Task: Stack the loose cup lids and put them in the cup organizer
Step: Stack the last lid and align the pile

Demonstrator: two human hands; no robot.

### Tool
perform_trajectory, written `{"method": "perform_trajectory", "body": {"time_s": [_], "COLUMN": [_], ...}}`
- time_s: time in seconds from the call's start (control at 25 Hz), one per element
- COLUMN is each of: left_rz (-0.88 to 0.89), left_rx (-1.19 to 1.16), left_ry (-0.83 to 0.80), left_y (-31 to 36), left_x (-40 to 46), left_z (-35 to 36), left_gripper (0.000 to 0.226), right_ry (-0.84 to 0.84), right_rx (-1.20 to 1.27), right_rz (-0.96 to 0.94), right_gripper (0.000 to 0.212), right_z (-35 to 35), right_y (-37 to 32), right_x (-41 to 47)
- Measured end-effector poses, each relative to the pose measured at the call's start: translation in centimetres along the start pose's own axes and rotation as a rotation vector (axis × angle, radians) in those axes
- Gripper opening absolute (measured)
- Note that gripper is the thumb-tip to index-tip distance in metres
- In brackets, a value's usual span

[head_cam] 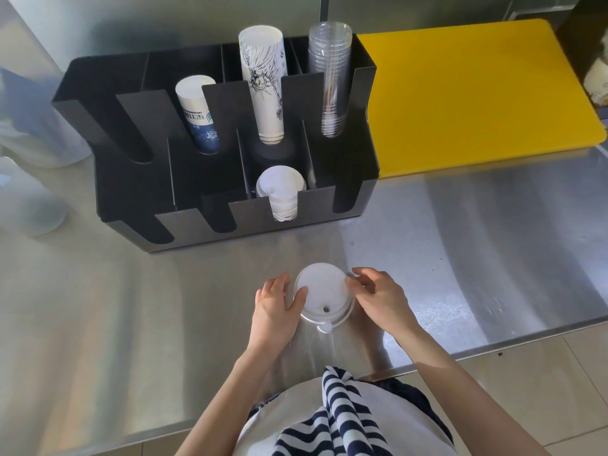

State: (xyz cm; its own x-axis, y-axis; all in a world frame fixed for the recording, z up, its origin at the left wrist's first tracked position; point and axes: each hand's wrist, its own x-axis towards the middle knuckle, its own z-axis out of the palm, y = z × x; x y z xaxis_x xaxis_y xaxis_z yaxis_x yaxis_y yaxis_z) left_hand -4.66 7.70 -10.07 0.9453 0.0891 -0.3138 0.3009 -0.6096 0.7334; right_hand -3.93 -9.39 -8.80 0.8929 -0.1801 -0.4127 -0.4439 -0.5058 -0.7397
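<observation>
A small stack of white cup lids point(324, 296) rests on the steel counter near its front edge, a sip hole and tab facing me. My left hand point(278, 304) grips the stack's left rim and my right hand point(378, 296) pinches its right rim. Behind it stands the black cup organizer point(131, 179). One front slot of the organizer holds a stack of white lids point(280, 192). Its rear slots carry a short paper cup stack point(197, 113), a tall paper cup stack point(265, 83) and clear plastic cups point(331, 80).
A yellow cutting board point(477, 93) lies right of the organizer. Translucent plastic containers point(29, 192) stand at the far left. The steel counter point(460, 258) ends at a front edge near my body, with tiled floor below.
</observation>
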Motion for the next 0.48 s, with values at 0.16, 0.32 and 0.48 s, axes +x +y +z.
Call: {"method": "perform_trajectory", "body": {"time_s": [0.16,0.32,0.48], "left_rz": [-0.031,-0.082,-0.165], "left_rx": [-0.005,-0.147,-0.309], "left_ry": [-0.012,-0.025,0.011], "left_y": [0.2,0.7,1.2], "left_x": [0.0,-0.4,-0.5], "left_z": [-0.2,-0.7,-1.3], "left_gripper": [0.024,0.02,0.015], "right_ry": [-0.073,-0.045,-0.045], "right_rx": [-0.065,-0.059,-0.027], "right_rz": [-0.012,-0.057,-0.085], "right_gripper": [0.026,0.027,0.024], "right_z": [0.0,0.4,0.8], "right_y": [0.1,0.0,-0.3], "right_x": [-0.2,-0.3,-0.2]}}
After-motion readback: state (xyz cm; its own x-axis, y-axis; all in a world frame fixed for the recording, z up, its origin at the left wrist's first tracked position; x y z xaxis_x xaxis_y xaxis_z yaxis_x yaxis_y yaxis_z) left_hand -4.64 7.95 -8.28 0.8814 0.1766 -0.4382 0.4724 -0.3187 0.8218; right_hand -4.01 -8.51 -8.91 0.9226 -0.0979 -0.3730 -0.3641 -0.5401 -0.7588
